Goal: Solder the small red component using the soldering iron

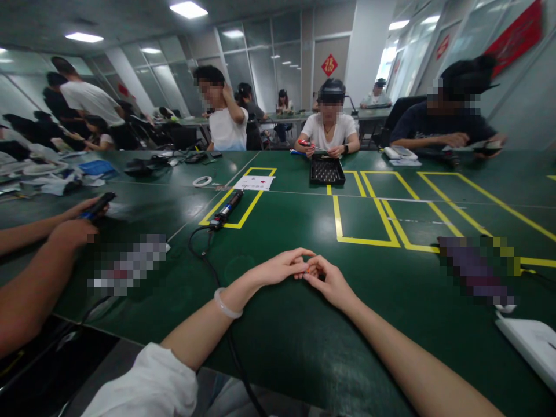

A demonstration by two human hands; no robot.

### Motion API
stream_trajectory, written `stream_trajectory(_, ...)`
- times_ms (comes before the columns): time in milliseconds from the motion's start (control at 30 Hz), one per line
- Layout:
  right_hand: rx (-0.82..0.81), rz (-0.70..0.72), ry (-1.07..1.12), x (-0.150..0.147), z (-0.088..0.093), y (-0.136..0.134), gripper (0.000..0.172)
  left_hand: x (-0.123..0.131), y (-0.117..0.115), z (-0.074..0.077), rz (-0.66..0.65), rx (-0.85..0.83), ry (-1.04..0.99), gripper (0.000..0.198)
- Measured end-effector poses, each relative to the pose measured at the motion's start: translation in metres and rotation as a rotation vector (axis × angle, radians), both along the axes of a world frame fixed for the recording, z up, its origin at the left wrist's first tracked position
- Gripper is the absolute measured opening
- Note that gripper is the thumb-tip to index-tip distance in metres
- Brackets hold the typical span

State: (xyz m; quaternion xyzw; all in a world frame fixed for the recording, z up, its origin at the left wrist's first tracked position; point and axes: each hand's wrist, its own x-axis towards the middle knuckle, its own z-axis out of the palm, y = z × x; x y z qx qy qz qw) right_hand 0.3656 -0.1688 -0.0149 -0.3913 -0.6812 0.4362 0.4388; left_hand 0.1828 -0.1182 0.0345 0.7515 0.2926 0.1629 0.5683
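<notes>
Over the near middle of the green table [278,324], my two hands meet with their fingertips together. My left hand [284,266], with a pale bangle on the wrist, has its thumb and fingers closed on a tiny orange-red piece [308,270]. From the other side, the curled thumb and fingers of my right hand [329,279] pinch at the same piece. Fingers cover most of it, so its kind cannot be made out.
A black power strip [226,209] lies ahead, its cable running towards me. Beyond are a paper sheet [254,183] and a black tray [327,171] before a seated person. A co-worker's hands hold a dark tool [102,202] at left. A white box [530,341] sits right.
</notes>
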Motion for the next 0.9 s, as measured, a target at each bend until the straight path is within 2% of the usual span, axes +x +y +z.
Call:
stream_trajectory(167, 0.024, -0.104, -0.039, 0.001, -0.002, 0.002, 0.014, -0.002, 0.004, -0.009, 0.104, 0.052, -0.04, 0.029)
stream_trajectory(267, 0.05, -0.146, -0.051, 0.002, -0.007, 0.005, 0.014, -0.004, 0.002, -0.008, 0.087, 0.135, -0.038, 0.025)
stream_trajectory(500, -0.002, -0.155, -0.043, 0.005, -0.009, 0.006, 0.02, -0.005, -0.004, -0.002, 0.059, 0.392, 0.03, 0.029)
stream_trajectory(733, 0.001, -0.13, -0.131, 0.007, -0.006, 0.007, 0.037, -0.002, -0.005, -0.005, 0.072, 0.464, 0.09, 0.018)
stream_trajectory(800, -0.003, -0.132, -0.108, 0.007, -0.007, 0.007, 0.035, -0.003, -0.005, -0.006, 0.083, 0.461, 0.101, 0.016)
stream_trajectory(900, -0.026, -0.133, -0.006, 0.006, -0.01, 0.007, 0.023, -0.005, -0.003, -0.006, 0.092, 0.476, 0.113, 0.015)
